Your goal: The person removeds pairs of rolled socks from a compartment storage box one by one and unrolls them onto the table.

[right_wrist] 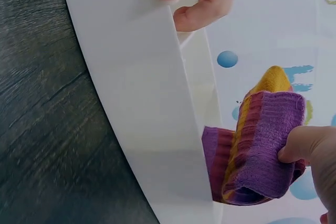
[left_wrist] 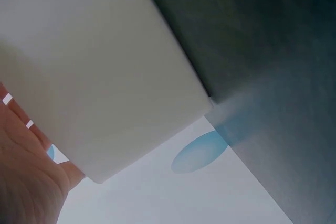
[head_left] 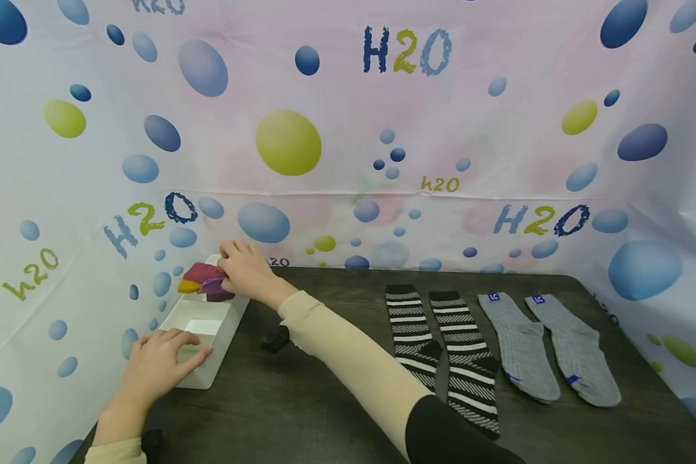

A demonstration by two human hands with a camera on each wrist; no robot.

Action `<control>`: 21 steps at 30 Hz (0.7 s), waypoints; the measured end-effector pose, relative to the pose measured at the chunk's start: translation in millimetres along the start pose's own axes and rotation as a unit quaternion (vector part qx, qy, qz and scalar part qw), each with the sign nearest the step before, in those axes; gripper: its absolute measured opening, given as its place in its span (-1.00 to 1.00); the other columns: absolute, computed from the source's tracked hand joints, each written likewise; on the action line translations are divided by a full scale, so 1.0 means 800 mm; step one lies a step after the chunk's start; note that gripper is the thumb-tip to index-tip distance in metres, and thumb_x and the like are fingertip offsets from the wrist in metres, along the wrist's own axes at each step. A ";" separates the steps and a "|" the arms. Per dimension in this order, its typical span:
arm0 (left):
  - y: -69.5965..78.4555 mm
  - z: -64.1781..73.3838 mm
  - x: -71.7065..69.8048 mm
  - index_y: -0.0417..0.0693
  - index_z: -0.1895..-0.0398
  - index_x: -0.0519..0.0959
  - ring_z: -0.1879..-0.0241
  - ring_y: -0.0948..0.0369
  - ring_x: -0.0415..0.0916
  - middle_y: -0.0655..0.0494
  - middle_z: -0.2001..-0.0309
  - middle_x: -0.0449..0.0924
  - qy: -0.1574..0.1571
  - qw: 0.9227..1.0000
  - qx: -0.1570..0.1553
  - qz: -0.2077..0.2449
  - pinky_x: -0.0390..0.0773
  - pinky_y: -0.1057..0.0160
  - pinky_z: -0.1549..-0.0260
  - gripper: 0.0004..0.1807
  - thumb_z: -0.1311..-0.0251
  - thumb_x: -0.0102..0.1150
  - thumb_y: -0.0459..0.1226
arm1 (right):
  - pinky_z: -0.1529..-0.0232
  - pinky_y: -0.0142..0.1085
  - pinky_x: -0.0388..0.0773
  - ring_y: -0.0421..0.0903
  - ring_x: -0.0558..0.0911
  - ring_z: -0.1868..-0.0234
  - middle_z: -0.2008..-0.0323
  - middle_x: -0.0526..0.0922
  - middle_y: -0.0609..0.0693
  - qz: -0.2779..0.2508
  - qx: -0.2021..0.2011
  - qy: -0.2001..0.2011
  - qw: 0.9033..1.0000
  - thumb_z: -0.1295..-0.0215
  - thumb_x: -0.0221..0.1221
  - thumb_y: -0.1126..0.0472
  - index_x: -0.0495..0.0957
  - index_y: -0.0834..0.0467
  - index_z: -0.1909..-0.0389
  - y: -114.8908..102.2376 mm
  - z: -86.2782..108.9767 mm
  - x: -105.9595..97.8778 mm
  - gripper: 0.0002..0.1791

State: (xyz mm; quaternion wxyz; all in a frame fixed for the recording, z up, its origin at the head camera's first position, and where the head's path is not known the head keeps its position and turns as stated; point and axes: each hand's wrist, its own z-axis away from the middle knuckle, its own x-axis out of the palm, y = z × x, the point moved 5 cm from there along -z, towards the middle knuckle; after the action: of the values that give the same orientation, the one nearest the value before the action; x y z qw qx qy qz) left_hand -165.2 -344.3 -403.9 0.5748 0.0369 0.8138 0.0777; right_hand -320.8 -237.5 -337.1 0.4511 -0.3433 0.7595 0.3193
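A long white divided box [head_left: 227,335] stands at the left of the dark table, also filling much of the left wrist view. At its near end, my left hand [head_left: 159,364] holds the box across the top, fingers over one side and thumb at the other. Over the far end, my right hand [head_left: 246,272] pinches a folded striped sock [right_wrist: 265,145] in purple, red and yellow. In the right wrist view, the sock's lower part passes behind the box wall, and the thumb presses on its purple face. Whether the bundle holds one sock or two, I cannot tell.
Two black-and-white striped socks [head_left: 463,361] lie flat right of the middle. Beside them lie two grey socks [head_left: 524,348] with blue labels. A bubble-printed sheet [head_left: 348,129] hangs behind the table and along its left side.
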 end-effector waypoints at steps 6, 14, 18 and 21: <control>0.001 -0.001 0.000 0.09 0.35 0.66 0.10 -0.09 0.53 -0.02 0.19 0.70 0.024 1.000 0.011 -0.001 0.25 -0.31 0.08 -0.62 -0.07 0.28 0.18 | 0.08 -0.34 0.19 -0.19 0.27 -0.02 0.02 0.37 -0.20 0.008 -0.006 0.016 1.000 -0.29 0.11 0.00 0.58 -0.15 0.30 0.011 0.013 -0.016 -0.91; -0.002 -0.001 0.002 0.07 0.33 0.67 0.10 -0.10 0.53 -0.06 0.17 0.70 0.016 1.000 0.009 -0.002 0.25 -0.30 0.08 -0.59 -0.08 0.26 0.19 | 0.10 -0.32 0.19 -0.17 0.30 -0.02 0.01 0.39 -0.20 0.015 -0.013 0.041 0.999 -0.27 0.10 0.06 0.56 -0.13 0.36 0.020 0.029 -0.031 -0.92; -0.001 -0.002 0.001 0.06 0.32 0.67 0.10 -0.11 0.53 -0.08 0.17 0.70 0.016 1.000 0.010 -0.003 0.25 -0.30 0.08 -0.58 -0.08 0.26 0.19 | 0.10 -0.30 0.22 -0.15 0.31 -0.03 0.01 0.41 -0.19 0.013 -0.026 0.061 0.998 -0.26 0.10 0.08 0.57 -0.12 0.37 0.026 0.041 -0.044 -0.91; 0.000 -0.002 0.002 0.05 0.32 0.67 0.09 -0.12 0.53 -0.09 0.16 0.69 0.016 1.000 0.011 -0.002 0.25 -0.31 0.07 -0.58 -0.09 0.26 0.19 | 0.10 -0.30 0.25 -0.15 0.33 -0.03 0.02 0.42 -0.18 0.011 -0.035 0.080 0.996 -0.26 0.09 0.10 0.58 -0.11 0.38 0.031 0.053 -0.057 -0.90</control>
State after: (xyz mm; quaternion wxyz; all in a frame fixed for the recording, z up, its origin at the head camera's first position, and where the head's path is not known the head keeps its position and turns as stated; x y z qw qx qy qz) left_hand -167.3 -344.7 -404.6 0.5615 0.0410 0.8237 0.0680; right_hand -304.7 -179.3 -307.6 0.3729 -0.3747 0.7854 0.3221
